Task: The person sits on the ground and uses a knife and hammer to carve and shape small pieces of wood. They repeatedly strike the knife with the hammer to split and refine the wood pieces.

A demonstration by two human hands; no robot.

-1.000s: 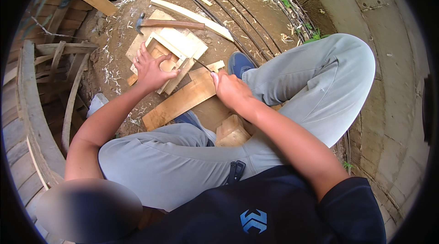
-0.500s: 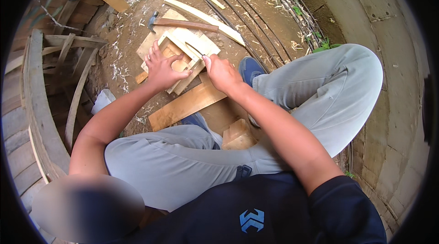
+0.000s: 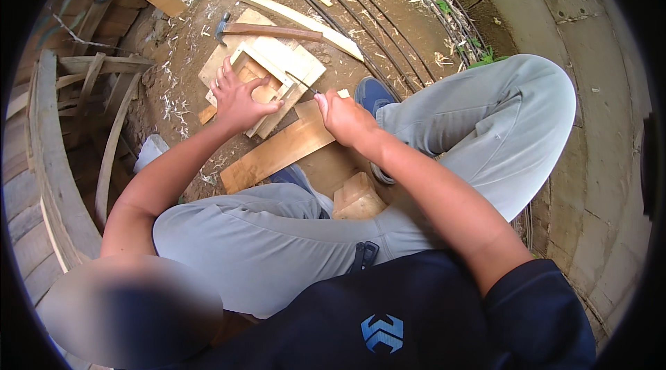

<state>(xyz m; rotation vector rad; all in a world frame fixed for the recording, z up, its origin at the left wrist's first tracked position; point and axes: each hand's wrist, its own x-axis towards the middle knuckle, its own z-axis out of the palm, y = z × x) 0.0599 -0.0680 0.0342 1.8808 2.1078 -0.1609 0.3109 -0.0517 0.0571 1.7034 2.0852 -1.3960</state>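
Note:
A small open-topped wooden box (image 3: 275,66) rests on pale boards on the dirt ground ahead of me. My left hand (image 3: 239,97) grips the box at its near left corner, fingers over the left side and the thumb curved along the near side. My right hand (image 3: 347,119) is closed around the handle of a thin, dark-shafted tool (image 3: 303,83). Its shaft points to the upper left, with the tip at the box's right-hand wall. The fist hides the handle, so I cannot tell its exact kind. Beyond the box lies a claw hammer (image 3: 274,31) with a wooden handle.
A wide plank (image 3: 277,153) lies between my feet, near a wooden block (image 3: 357,198). Behind the hammer are a long pale strip (image 3: 305,23) and several dark rods (image 3: 374,30). Curved timbers (image 3: 62,155) stand at the left; a wall (image 3: 590,92) rises at the right.
My right hand has drawn back a little, down and to the right, exposing more of the tool's shaft. My left hand stays on the box. The whole view has shifted slightly.

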